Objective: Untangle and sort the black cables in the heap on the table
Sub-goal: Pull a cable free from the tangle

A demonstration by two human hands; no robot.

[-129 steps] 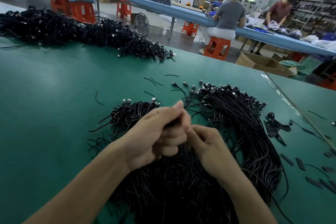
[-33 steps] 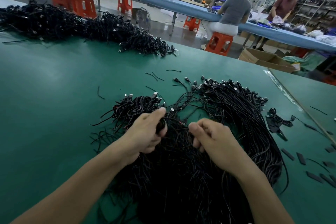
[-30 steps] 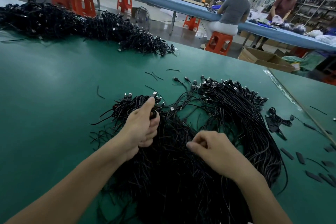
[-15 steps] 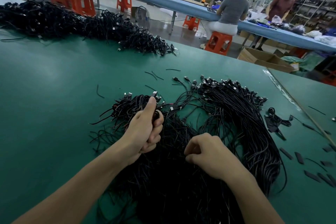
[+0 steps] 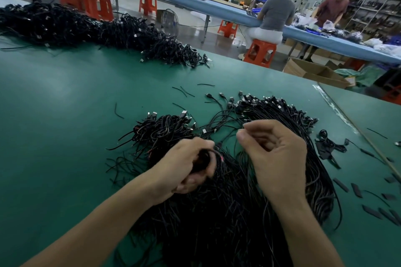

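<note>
On heap: left hand clamped on cable bundle; right hand just beside, curled, grip unclear.

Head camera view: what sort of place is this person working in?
Probably a cable assembly workshop or factory floor. Big heaps of black cables lie on a long green table, and behind it a person sits on an orange stool at a blue bench.

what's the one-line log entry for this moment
stage: untangling | left hand: grips cable bundle | right hand: curled above heap, grip unclear
</note>
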